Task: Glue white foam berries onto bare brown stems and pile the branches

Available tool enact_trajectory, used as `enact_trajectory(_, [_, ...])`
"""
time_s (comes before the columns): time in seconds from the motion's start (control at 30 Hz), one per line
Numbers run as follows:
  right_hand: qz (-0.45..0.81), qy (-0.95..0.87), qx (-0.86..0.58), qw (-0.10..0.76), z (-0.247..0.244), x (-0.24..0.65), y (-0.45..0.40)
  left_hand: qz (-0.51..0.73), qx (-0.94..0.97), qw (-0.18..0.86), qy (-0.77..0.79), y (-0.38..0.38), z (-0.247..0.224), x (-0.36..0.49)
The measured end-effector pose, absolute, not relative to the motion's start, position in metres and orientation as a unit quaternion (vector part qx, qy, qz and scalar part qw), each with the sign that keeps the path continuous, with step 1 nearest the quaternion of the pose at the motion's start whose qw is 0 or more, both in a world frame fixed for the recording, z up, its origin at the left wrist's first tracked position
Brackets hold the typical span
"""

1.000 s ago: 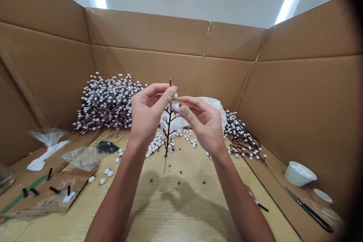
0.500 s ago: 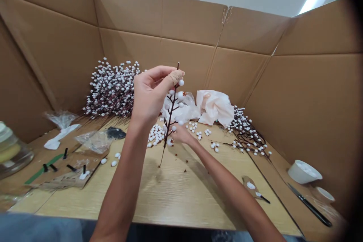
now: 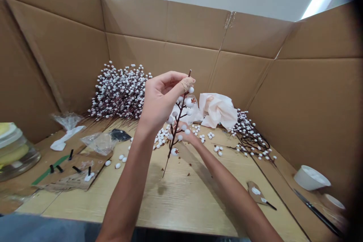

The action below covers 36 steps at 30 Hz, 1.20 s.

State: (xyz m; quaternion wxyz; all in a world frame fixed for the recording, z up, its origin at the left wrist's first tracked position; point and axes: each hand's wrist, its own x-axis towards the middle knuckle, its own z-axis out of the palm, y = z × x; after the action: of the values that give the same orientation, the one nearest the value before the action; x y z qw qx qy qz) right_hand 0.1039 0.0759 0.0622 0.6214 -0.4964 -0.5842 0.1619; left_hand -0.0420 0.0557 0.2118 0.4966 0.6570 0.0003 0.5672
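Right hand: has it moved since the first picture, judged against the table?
Yes: down from beside the left hand, toward the loose balls on the table.

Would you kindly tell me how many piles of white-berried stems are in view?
2: a large pile at the back left and a smaller pile at the right. Others may be hidden behind the crumpled white wrapping.

A pale wood-grain table (image 3: 176, 204) filled the foreground. Round white berries (image 3: 218, 150) lay scattered across its far middle, with tiny brown star-shaped pieces (image 3: 188, 174) closer in. Clear plastic (image 3: 98, 143) and a brown sheet (image 3: 64, 181) lay toward the left; a small brown scrap (image 3: 254, 193), dabbed white, lay at right. Crumpled pale wrapping (image 3: 218, 109) rested at the back.
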Motion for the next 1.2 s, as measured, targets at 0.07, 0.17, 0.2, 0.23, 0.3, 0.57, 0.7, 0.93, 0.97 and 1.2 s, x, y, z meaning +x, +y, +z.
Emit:
enact_trajectory(0.07, [0.195, -0.583, -0.494, 0.615, 0.080, 0.116, 0.068, 0.568, 0.659, 0.493, -0.002, 0.055, 0.211, -0.040])
enact_trajectory(0.17, [0.236, -0.558, -0.457, 0.651, 0.117, 0.126, 0.043, 0.566, 0.662, 0.491, -0.007, 0.052, 0.210, -0.035])
enact_trajectory(0.2, [0.251, -0.534, -0.430, 0.684, 0.130, 0.127, 0.031, 0.564, 0.665, 0.490, -0.009, 0.051, 0.210, -0.033])
enact_trajectory(0.23, [0.247, -0.518, -0.404, 0.712, 0.143, 0.126, 0.019, 0.561, 0.668, 0.489, -0.011, 0.050, 0.209, -0.031])
enact_trajectory(0.3, [0.228, -0.511, -0.376, 0.739, 0.163, 0.124, -0.004, 0.553, 0.678, 0.485, -0.011, 0.048, 0.208, -0.027])
enact_trajectory(0.57, [0.161, -0.534, -0.318, 0.767, 0.191, 0.116, -0.048, 0.490, 0.732, 0.472, -0.028, 0.034, 0.200, -0.013])
enact_trajectory(0.7, [0.148, -0.552, -0.342, 0.745, 0.193, 0.117, -0.056, 0.472, 0.749, 0.465, -0.027, 0.027, 0.197, -0.009])
enact_trajectory(0.93, [0.140, -0.578, -0.339, 0.729, 0.195, 0.118, -0.066, 0.481, 0.758, 0.441, -0.015, 0.023, 0.198, -0.010])
enact_trajectory(0.97, [0.142, -0.583, -0.336, 0.726, 0.196, 0.118, -0.066, 0.482, 0.757, 0.441, -0.013, 0.023, 0.198, -0.010])
enact_trajectory(1.2, [0.135, -0.581, -0.373, 0.711, 0.195, 0.119, -0.067, 0.484, 0.763, 0.428, -0.008, 0.024, 0.199, -0.010])
